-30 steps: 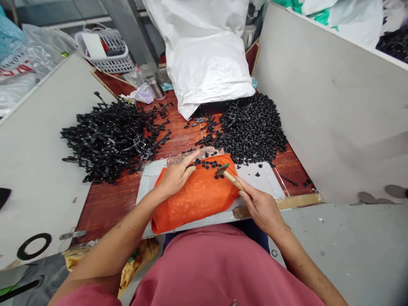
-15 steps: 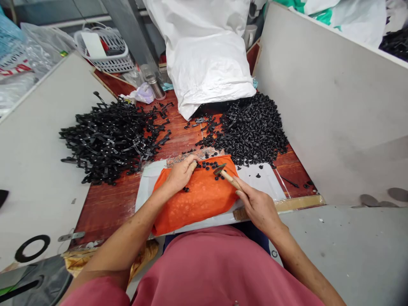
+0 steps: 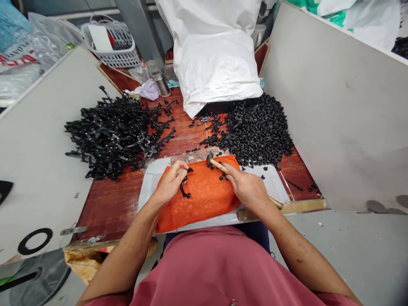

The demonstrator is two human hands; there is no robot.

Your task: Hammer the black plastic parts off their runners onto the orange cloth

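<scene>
Pinched in my left hand [image 3: 168,183] is a black plastic strip [image 3: 182,190] with knobbed ends, held over the left part of an orange cloth [image 3: 204,208]. My right hand [image 3: 250,189] is wrapped round the wooden handle of a small hammer [image 3: 219,166]. The hammer's head is above the cloth's far edge, beside several small round black caps [image 3: 221,177]. Just beyond the cloth shows a speckled slab [image 3: 194,156]. A heap of black strips [image 3: 111,131] lies to the left, and a heap of black caps [image 3: 259,131] to the right.
A large white sack [image 3: 216,63] stands at the back of the red-brown table [image 3: 108,208]. Grey panels [image 3: 331,114] flank both sides. Back left are a metal flask [image 3: 162,85] and a white basket [image 3: 119,57]. A thin black rod [image 3: 293,184] lies at right.
My left hand has drawn back slightly toward me, and the black strip now shows hanging from it. The hammer's head has moved left and away from me. The view has shifted slightly.
</scene>
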